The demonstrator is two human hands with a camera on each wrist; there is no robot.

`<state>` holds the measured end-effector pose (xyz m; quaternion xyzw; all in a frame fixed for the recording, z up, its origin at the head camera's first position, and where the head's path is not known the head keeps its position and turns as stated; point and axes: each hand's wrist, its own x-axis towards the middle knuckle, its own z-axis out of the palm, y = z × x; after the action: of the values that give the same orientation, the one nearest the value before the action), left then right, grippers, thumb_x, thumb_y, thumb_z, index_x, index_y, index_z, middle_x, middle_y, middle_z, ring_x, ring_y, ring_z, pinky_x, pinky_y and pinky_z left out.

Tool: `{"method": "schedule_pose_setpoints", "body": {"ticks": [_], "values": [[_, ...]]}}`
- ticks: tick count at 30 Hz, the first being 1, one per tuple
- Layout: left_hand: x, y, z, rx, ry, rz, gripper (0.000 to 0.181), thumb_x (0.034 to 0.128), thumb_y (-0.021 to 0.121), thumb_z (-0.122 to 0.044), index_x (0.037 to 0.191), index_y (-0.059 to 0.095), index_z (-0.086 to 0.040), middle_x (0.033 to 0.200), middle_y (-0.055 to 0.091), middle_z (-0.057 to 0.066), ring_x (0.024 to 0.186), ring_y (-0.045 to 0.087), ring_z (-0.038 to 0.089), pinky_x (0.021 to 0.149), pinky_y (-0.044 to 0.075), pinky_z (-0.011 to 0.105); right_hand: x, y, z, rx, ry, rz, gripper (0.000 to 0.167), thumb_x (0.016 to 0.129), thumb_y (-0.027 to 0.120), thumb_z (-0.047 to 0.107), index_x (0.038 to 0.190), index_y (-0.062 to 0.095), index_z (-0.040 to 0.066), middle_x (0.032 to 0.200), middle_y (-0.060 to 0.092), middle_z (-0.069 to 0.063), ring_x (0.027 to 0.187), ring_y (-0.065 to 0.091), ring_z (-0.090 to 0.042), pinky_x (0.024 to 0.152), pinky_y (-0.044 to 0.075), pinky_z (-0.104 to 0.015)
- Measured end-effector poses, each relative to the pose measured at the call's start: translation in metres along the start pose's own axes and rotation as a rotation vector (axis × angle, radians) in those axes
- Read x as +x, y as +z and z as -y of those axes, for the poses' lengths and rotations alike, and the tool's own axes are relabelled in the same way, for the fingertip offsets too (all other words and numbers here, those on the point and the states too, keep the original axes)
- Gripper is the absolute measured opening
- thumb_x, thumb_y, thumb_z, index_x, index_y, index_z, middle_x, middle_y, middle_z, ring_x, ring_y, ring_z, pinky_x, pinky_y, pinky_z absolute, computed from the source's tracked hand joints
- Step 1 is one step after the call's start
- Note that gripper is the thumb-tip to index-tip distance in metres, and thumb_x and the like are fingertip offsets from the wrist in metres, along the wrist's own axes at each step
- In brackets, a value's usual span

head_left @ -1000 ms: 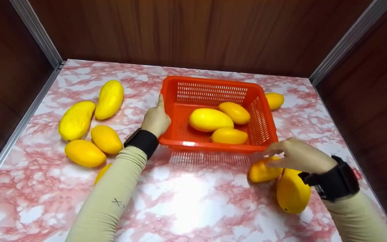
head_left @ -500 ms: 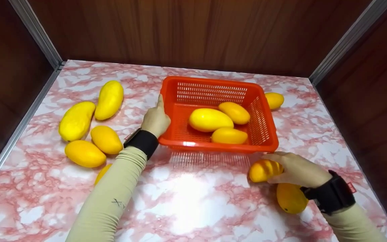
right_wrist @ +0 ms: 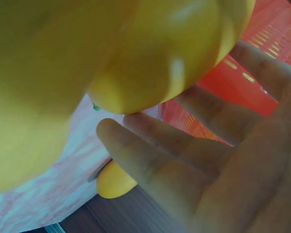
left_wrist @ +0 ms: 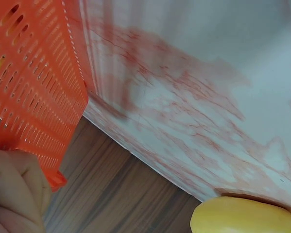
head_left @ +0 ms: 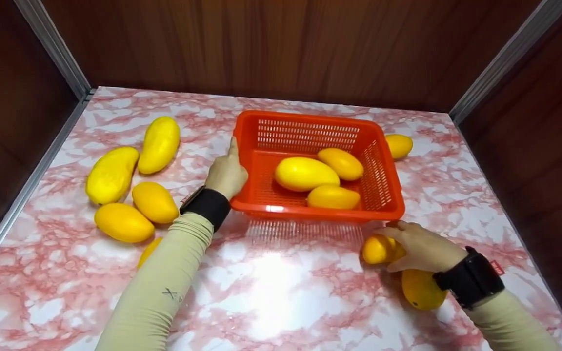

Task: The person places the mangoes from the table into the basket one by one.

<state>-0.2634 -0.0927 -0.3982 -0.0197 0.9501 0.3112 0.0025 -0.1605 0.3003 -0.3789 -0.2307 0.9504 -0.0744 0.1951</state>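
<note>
My left hand (head_left: pixel 227 174) grips the left rim of a red plastic basket (head_left: pixel 271 210), its index finger lying along the edge. In the left wrist view, curled fingers (left_wrist: pixel 14 189) sit against the basket's slotted wall. Three yellow mangoes lie inside, one of them a large mango (head_left: pixel 305 174). My right hand (head_left: pixel 425 246) reaches over an orange-yellow mango (head_left: pixel 377 249) just outside the basket's front right corner. In the right wrist view, its fingers are extended along that mango (right_wrist: pixel 174 53), touching or almost touching it. Another mango (head_left: pixel 422 291) lies partly under the right wrist.
Several mangoes (head_left: pixel 124 223) lie to the left, one partly hidden by the left forearm. One more mango (head_left: pixel 399 146) sits behind the basket's right side. The pink marbled table (head_left: pixel 281 302) is bounded by dark wood panels (head_left: pixel 271 48) at back and sides.
My right hand has come down over the mango by the basket's corner, shifting slightly left and nearer, with fingers spread around it. The left hand and basket have stayed still.
</note>
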Motion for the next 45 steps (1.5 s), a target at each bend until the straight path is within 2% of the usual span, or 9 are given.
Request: {"method": "schedule_pose_setpoints", "body": {"ticks": [6, 9, 13, 18, 21, 28, 36, 45], "values": [[-0.001, 0.0, 0.001, 0.0, 0.005, -0.01, 0.075, 0.0912, 0.045, -0.006, 0.158, 0.012, -0.002, 0.093, 0.068, 0.027, 0.089, 0.067, 0.041, 0.083, 0.052, 0.048, 0.009, 0.001, 0.002, -0.037, -0.054, -0.009, 0.072, 0.074, 0.084, 0.045, 0.137, 0.057, 0.019, 0.126, 0.06, -0.021, 0.105, 0.058, -0.039, 0.089, 0.049, -0.059], [-0.001, 0.0, 0.0, 0.005, 0.005, -0.011, 0.075, 0.0914, 0.045, -0.007, 0.158, 0.012, -0.002, 0.094, 0.068, 0.027, 0.089, 0.066, 0.041, 0.083, 0.052, 0.048, 0.015, 0.002, 0.003, -0.039, -0.085, -0.023, 0.069, 0.073, 0.086, 0.041, 0.134, 0.06, 0.019, 0.122, 0.065, -0.014, 0.102, 0.061, -0.033, 0.092, 0.049, -0.057], [-0.001, 0.0, 0.0, 0.001, 0.003, -0.006, 0.075, 0.0915, 0.046, -0.007, 0.158, 0.011, -0.002, 0.091, 0.067, 0.026, 0.085, 0.065, 0.04, 0.081, 0.051, 0.048, 0.022, 0.002, 0.004, -0.066, -0.15, -0.048, 0.065, 0.071, 0.089, 0.031, 0.129, 0.062, 0.016, 0.117, 0.068, -0.013, 0.098, 0.063, -0.031, 0.093, 0.05, -0.055], [-0.001, -0.001, -0.001, -0.004, 0.001, -0.006, 0.075, 0.0921, 0.046, -0.007, 0.158, 0.011, -0.003, 0.089, 0.066, 0.025, 0.083, 0.065, 0.039, 0.08, 0.051, 0.047, 0.024, 0.005, 0.003, -0.098, -0.188, -0.079, 0.059, 0.073, 0.087, 0.034, 0.124, 0.063, 0.016, 0.114, 0.067, -0.012, 0.099, 0.064, -0.031, 0.091, 0.051, -0.053], [-0.002, -0.001, -0.001, -0.001, -0.002, -0.002, 0.075, 0.0923, 0.046, -0.007, 0.158, 0.011, -0.002, 0.09, 0.067, 0.026, 0.084, 0.065, 0.039, 0.081, 0.051, 0.047, 0.023, 0.006, 0.002, -0.095, -0.168, -0.06, 0.06, 0.073, 0.088, 0.033, 0.124, 0.063, 0.016, 0.114, 0.067, -0.013, 0.099, 0.064, -0.03, 0.092, 0.051, -0.053], [-0.001, -0.001, -0.002, -0.002, -0.008, 0.005, 0.075, 0.0927, 0.045, -0.007, 0.159, 0.01, -0.003, 0.09, 0.066, 0.025, 0.084, 0.065, 0.039, 0.081, 0.051, 0.047, 0.018, -0.001, 0.002, -0.12, -0.051, 0.068, 0.059, 0.075, 0.086, 0.023, 0.128, 0.061, 0.013, 0.111, 0.065, -0.014, 0.095, 0.061, -0.032, 0.09, 0.05, -0.055], [0.0, -0.001, -0.001, 0.006, -0.009, 0.005, 0.076, 0.0925, 0.047, -0.008, 0.159, 0.011, -0.004, 0.095, 0.067, 0.026, 0.086, 0.065, 0.039, 0.08, 0.052, 0.047, 0.011, -0.014, 0.005, -0.061, -0.019, 0.095, 0.061, 0.073, 0.086, 0.019, 0.127, 0.06, 0.014, 0.11, 0.062, -0.012, 0.092, 0.059, -0.028, 0.085, 0.051, -0.051], [0.0, 0.001, 0.001, -0.001, 0.003, -0.003, 0.076, 0.0912, 0.045, -0.006, 0.159, 0.01, -0.002, 0.092, 0.067, 0.026, 0.085, 0.066, 0.039, 0.08, 0.052, 0.047, 0.005, -0.03, 0.011, 0.02, 0.019, 0.182, 0.067, 0.074, 0.085, 0.022, 0.135, 0.056, 0.018, 0.118, 0.064, -0.009, 0.094, 0.057, -0.023, 0.09, 0.048, -0.052]]}}
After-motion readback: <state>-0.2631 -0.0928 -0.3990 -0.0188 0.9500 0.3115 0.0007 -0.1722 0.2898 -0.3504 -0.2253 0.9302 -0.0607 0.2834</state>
